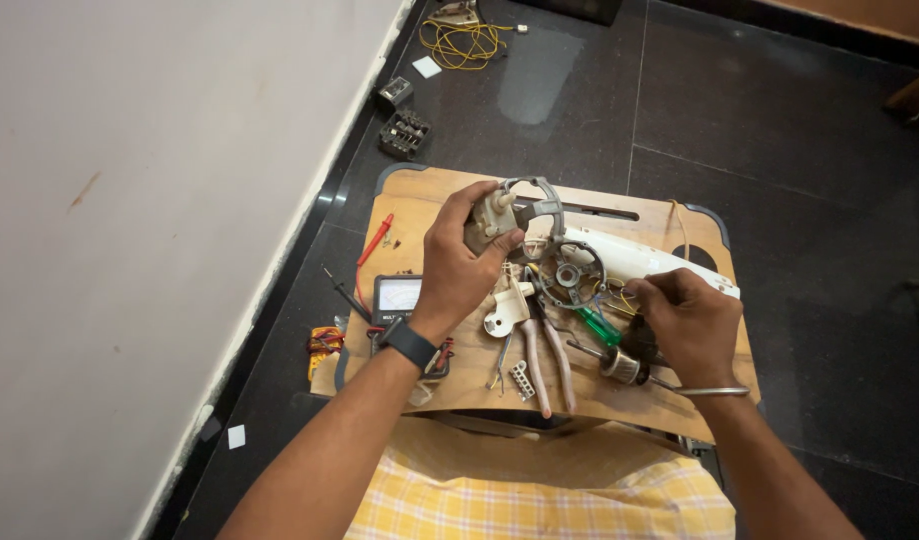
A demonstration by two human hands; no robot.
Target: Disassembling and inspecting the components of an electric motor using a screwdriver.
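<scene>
My left hand [462, 258] grips a small beige motor part with a grey curved metal bracket [510, 208], held up above the wooden lap table [410, 205]. My right hand [686, 318] rests lower right on the table, fingers pinched on thin wires [620, 295] beside a round grey motor housing [572, 272]. A green-handled screwdriver [600, 327] lies just left of that hand. A wound armature with a shaft [625, 366] sits under its wrist. Pink-handled pliers [546, 350] lie in the middle.
An analog multimeter [397, 296] and a red probe [374, 241] lie at the table's left. A long white casing [630, 258] crosses the back. On the dark floor lie a yellow wire coil [463, 42] and a black bit holder [405, 133]. A white wall [130, 200] stands left.
</scene>
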